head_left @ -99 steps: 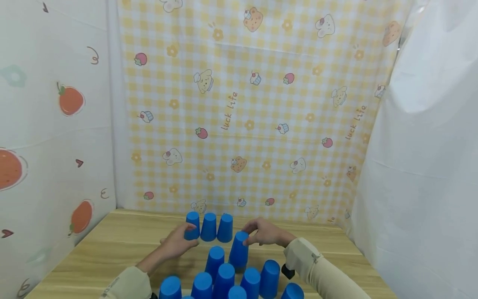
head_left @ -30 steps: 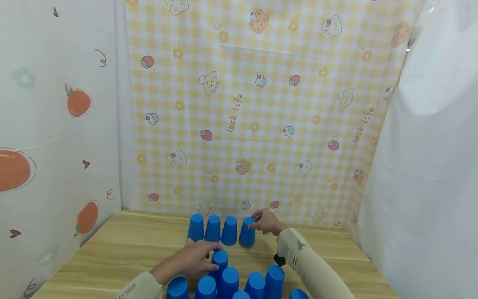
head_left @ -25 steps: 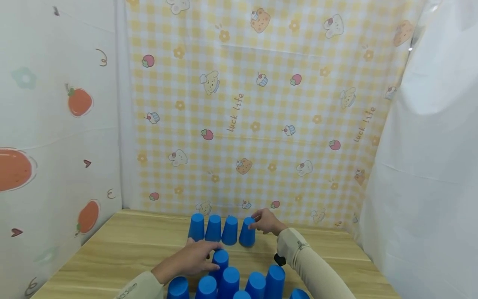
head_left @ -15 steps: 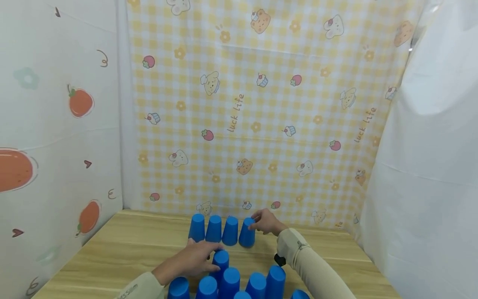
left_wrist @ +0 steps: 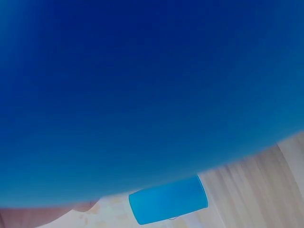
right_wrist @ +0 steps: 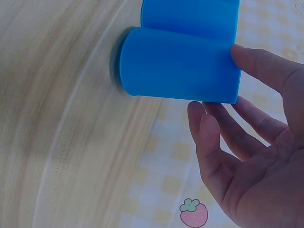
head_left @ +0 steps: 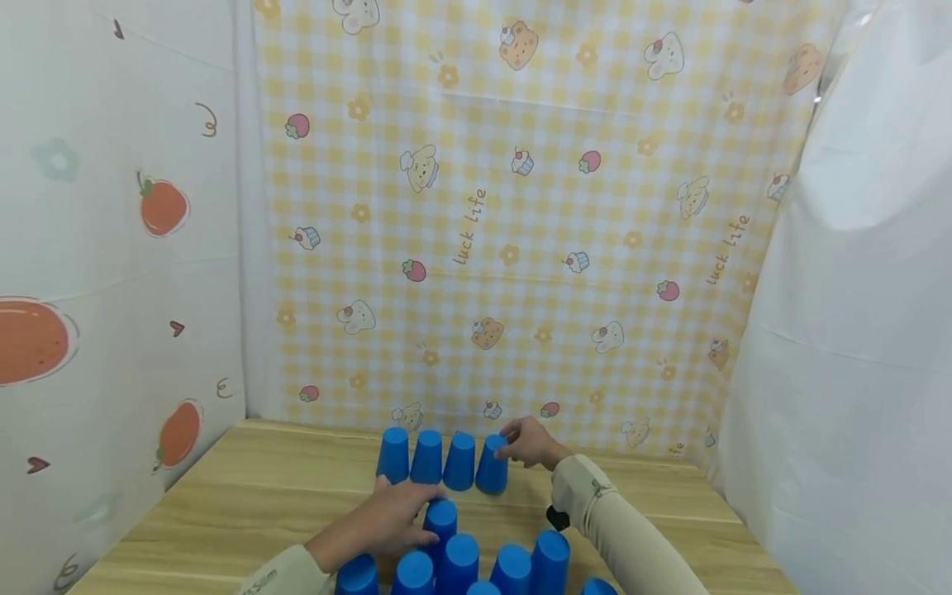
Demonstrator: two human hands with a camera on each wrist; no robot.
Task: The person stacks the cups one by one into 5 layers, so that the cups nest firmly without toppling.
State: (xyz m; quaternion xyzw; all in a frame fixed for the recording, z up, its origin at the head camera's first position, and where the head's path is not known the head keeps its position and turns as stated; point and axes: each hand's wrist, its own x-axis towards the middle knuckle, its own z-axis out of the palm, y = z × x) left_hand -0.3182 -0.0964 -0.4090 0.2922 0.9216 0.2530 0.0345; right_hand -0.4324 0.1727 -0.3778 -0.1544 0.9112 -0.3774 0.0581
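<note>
Four-sided contact is absent; upside-down blue cups stand on the table. My right hand (head_left: pixel 531 440) pinches the upper part of a blue cup (head_left: pixel 492 467), the rightmost of the back row. In the right wrist view, the thumb is at the edge of that cup's (right_wrist: pixel 180 64) narrow end and fingertips are at its side. My left hand (head_left: pixel 390 516) grips a nearer blue cup (head_left: pixel 442 519), its thumb in front and fingers round behind. A big blurred blue cup surface (left_wrist: pixel 152 95) fills most of the left wrist view, hiding nearly all of that hand.
Other cups of the back row (head_left: pixel 427 457) stand left of my right hand. Several more upturned blue cups (head_left: pixel 457 566) crowd the front edge of the view. A patterned cloth (head_left: pixel 483 289) hangs behind the wooden table (head_left: pixel 245 479), with white sheets at both sides.
Since the oldest frame, my right hand has carried its cup away from me to the back row's right end. My left hand has moved from the row's left cup to a nearer one.
</note>
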